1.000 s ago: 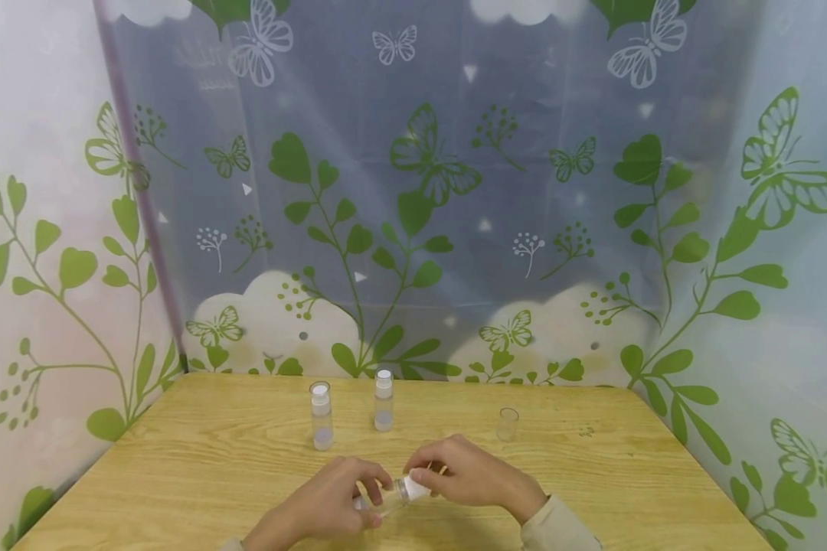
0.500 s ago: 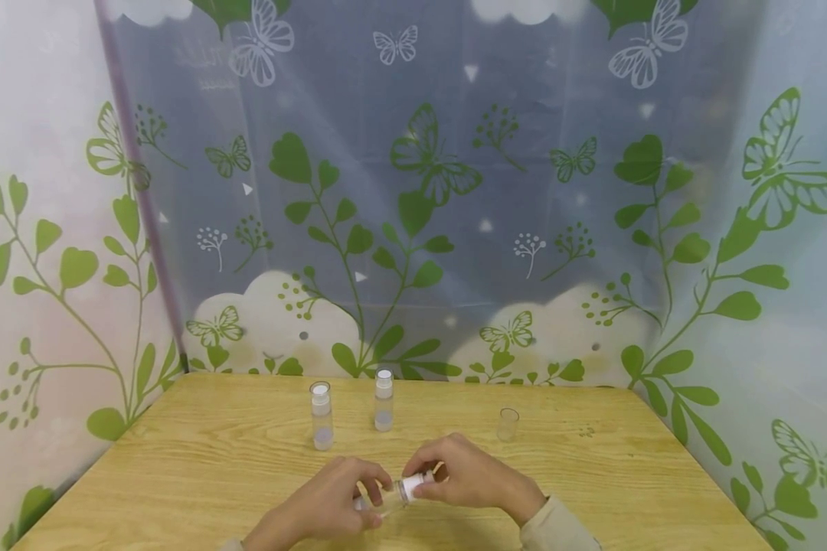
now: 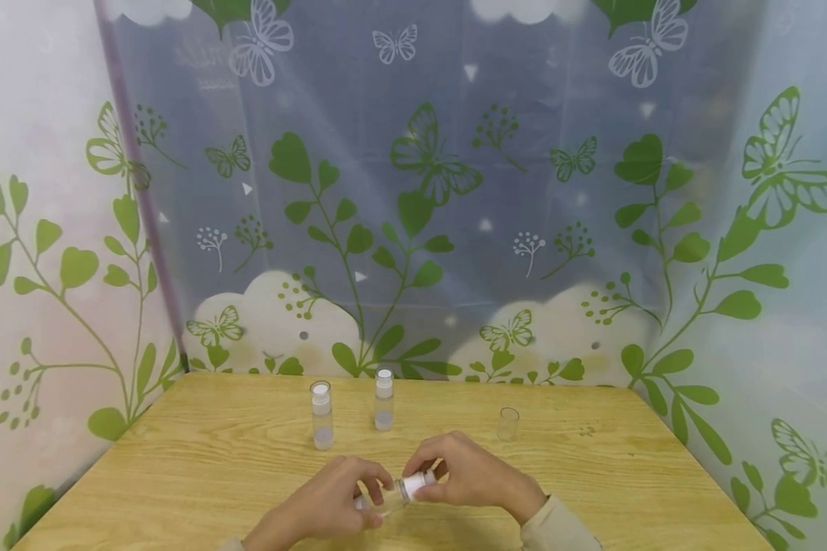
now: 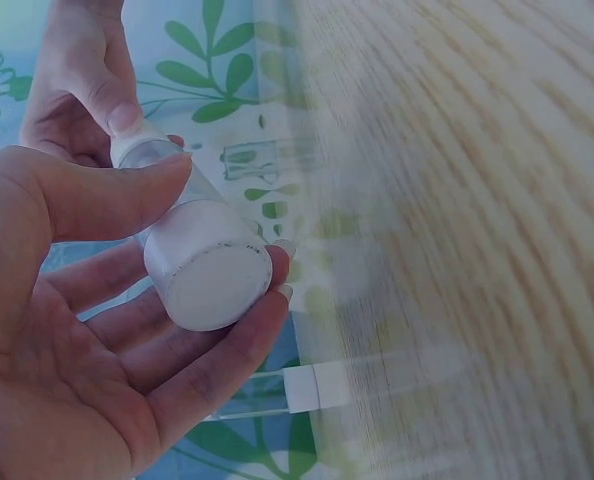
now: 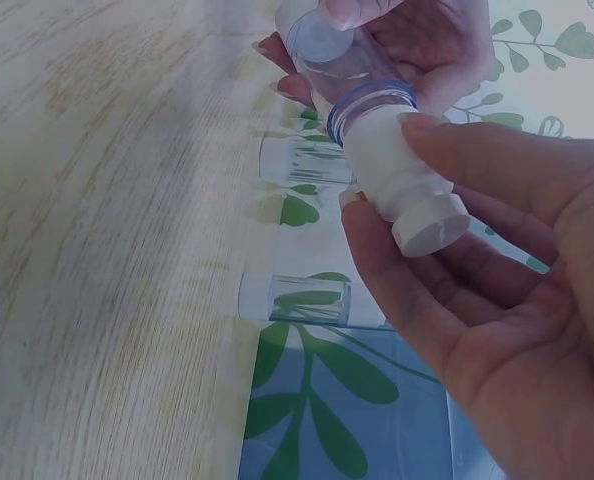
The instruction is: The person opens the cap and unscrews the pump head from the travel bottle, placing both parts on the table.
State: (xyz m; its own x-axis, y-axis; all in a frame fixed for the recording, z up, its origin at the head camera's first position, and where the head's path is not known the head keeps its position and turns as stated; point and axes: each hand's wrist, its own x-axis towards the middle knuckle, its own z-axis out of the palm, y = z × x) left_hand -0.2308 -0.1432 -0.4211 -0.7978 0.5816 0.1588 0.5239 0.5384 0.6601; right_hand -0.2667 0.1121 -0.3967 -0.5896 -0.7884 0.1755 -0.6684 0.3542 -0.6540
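My left hand [image 3: 334, 497] grips the clear body of a small pump bottle [image 3: 391, 502], thumb on one side and fingers on the other. Its white base [image 4: 212, 270] faces the left wrist camera. At the other end, the thumb and fingers of my right hand [image 3: 465, 473] pinch the white pump head [image 5: 392, 165], just beyond a bluish ring at the bottle's neck. The bottle lies tilted between both hands, low over the front of the table. In the right wrist view the pump head sits in line with the bottle, its narrower tip toward the camera.
Two similar bottles with white tops, a left one [image 3: 322, 427] and a right one [image 3: 384, 405], stand upright toward the back of the wooden table [image 3: 214, 451]. A clear cap [image 3: 508, 425] stands at the right. Patterned curtains [image 3: 524, 191] surround the table.
My right fingers have shifted round the white pump head, so more of it shows. My left hand and the standing bottles have kept their places.
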